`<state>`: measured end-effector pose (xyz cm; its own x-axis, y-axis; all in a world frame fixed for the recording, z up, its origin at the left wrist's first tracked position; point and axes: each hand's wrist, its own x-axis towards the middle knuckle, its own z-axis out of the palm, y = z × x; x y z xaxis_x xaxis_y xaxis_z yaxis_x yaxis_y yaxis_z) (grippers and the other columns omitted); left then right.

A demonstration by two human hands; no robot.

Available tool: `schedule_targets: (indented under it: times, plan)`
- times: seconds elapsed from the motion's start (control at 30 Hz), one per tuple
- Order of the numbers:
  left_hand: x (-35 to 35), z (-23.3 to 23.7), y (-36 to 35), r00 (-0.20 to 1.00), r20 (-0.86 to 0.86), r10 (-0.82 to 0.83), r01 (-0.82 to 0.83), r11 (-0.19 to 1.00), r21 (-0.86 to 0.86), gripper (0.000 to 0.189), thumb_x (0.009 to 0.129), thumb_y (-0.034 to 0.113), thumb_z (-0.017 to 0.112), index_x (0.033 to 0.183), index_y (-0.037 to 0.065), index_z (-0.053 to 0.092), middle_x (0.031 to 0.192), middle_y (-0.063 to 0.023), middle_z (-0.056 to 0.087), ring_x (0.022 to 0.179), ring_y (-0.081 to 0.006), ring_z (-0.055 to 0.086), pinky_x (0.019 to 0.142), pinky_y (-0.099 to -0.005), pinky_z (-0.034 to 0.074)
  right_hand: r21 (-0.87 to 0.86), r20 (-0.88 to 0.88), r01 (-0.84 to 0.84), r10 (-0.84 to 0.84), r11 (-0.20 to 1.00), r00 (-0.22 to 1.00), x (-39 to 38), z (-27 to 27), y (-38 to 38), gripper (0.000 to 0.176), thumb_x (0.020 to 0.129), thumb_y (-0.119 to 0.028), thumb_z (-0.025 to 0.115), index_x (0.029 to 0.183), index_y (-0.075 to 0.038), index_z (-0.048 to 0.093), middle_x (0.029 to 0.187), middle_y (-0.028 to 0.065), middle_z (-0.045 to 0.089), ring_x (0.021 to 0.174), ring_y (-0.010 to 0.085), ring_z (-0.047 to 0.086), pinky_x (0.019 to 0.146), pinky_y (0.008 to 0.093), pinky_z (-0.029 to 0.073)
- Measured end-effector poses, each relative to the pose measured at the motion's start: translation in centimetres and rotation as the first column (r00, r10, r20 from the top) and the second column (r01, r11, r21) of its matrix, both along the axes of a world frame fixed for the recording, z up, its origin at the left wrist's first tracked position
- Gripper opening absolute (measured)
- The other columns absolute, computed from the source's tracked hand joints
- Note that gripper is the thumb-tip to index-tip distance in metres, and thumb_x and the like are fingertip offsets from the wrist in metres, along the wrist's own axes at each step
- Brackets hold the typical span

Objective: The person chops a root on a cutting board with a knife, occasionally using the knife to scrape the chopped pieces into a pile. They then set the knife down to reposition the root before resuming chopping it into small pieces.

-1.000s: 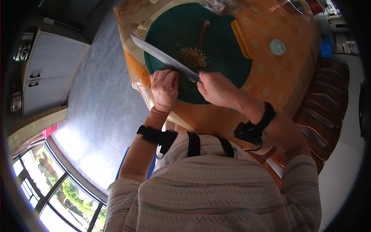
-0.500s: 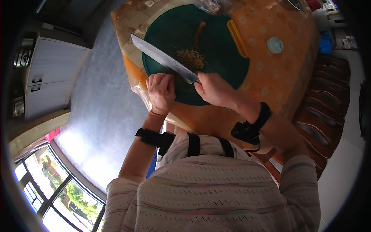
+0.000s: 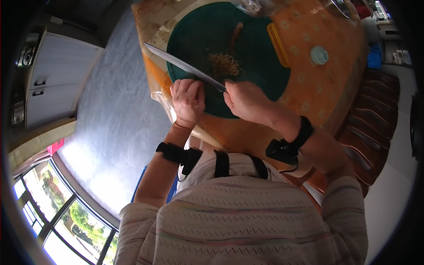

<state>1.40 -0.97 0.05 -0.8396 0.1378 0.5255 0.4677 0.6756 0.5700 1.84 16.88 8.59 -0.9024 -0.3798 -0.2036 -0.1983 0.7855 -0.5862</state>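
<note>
Taking the cutting board's middle as the centre of a clock with twelve at the top of the view, the right hand (image 3: 247, 100) lies at five o'clock, closed around the handle end of a knife (image 3: 185, 66) whose blade slants up toward ten o'clock and runs past the rim. The left hand (image 3: 188, 100) sits between seven and eight o'clock, knuckles bent and fingers bunched just beside the blade; what lies beneath them is hidden, so whether they grip anything I cannot tell. Near the centre of the dark green cutting board (image 3: 198, 28) is a loose heap of chopped bits (image 3: 224, 65), with a slim brown strip (image 3: 237, 37) reaching from it toward one o'clock. A yellow-edged slot (image 3: 278, 45) marks the rim between two and three. Beyond, on the orange patterned surface (image 3: 304, 35), are a pale round object (image 3: 319, 55) at three o'clock and a clear plastic bag (image 3: 256, 6) at one. Farther out stand a brown slatted chair (image 3: 373, 121) at four, a white cabinet (image 3: 62, 77) at nine, and a bright window (image 3: 77, 223) between seven and eight.
</note>
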Motion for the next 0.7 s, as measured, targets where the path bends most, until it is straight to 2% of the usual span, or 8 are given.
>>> schedule_targets:
  times: [0.23, 0.3, 0.4, 0.63, 0.7]
  plan:
    - [-0.1, 0.0, 0.1, 1.000, -0.010, -0.005, 0.005, 1.000, -0.002, 0.013, 0.069, 0.003, 0.069, 0.080, 0.009, 0.065, 0.082, -0.0039, 0.057, 0.078, -0.0244, 0.054, 0.074, -0.0357, 0.040, -0.094, 0.052, 0.086, -0.082, 0.992, 0.995, 0.3, -0.6, 0.5, 0.017, 0.088, -0.011, 0.056, 0.081, 0.003, 0.052, 0.063, 0.0229, 0.056, 0.062, 0.0412, 0.059, 0.053, 0.0427, 0.045]
    - [0.0, -0.1, 0.1, 1.000, 0.001, -0.007, 0.007, 1.000, -0.001, 0.014, 0.069, 0.003, 0.069, 0.080, 0.009, 0.065, 0.082, -0.0040, 0.058, 0.079, -0.0244, 0.054, 0.074, -0.0357, 0.040, -0.024, 0.136, 0.071, -0.067, 0.997, 0.988, 0.0, 0.6, 0.6, 0.014, 0.087, -0.013, 0.054, 0.082, 0.000, 0.053, 0.067, 0.0208, 0.061, 0.068, 0.0409, 0.062, 0.060, 0.0469, 0.050]
    - [0.0, -0.1, 0.1, 1.000, 0.005, 0.003, -0.003, 1.000, 0.010, 0.014, 0.069, 0.003, 0.069, 0.081, 0.008, 0.065, 0.083, -0.0040, 0.058, 0.079, -0.0245, 0.054, 0.074, -0.0356, 0.040, -0.057, 0.114, 0.063, -0.056, 0.996, 0.992, 0.1, 0.7, 0.6, 0.016, 0.088, -0.011, 0.056, 0.082, 0.003, 0.052, 0.063, 0.0232, 0.056, 0.062, 0.0414, 0.059, 0.053, 0.0426, 0.045]
    - [-0.1, -0.1, 0.1, 1.000, 0.011, -0.006, 0.007, 1.000, -0.006, 0.014, 0.070, 0.004, 0.068, 0.082, 0.008, 0.065, 0.083, -0.0040, 0.057, 0.079, -0.0245, 0.054, 0.073, -0.0357, 0.040, -0.005, 0.069, 0.034, -0.034, 0.999, 0.997, -0.2, -0.3, 0.3, 0.016, 0.088, -0.011, 0.056, 0.081, 0.003, 0.052, 0.064, 0.0236, 0.057, 0.064, 0.0416, 0.060, 0.055, 0.0436, 0.046]
    - [-0.2, -0.2, 0.2, 1.000, -0.002, -0.004, 0.004, 1.000, -0.009, 0.013, 0.070, 0.004, 0.068, 0.082, 0.008, 0.065, 0.083, -0.0040, 0.057, 0.080, -0.0244, 0.054, 0.074, -0.0357, 0.040, -0.080, 0.066, 0.078, -0.072, 0.994, 0.995, 0.1, -0.7, 0.4, 0.016, 0.088, -0.011, 0.056, 0.081, 0.003, 0.052, 0.064, 0.0239, 0.057, 0.064, 0.0417, 0.060, 0.054, 0.0432, 0.046]
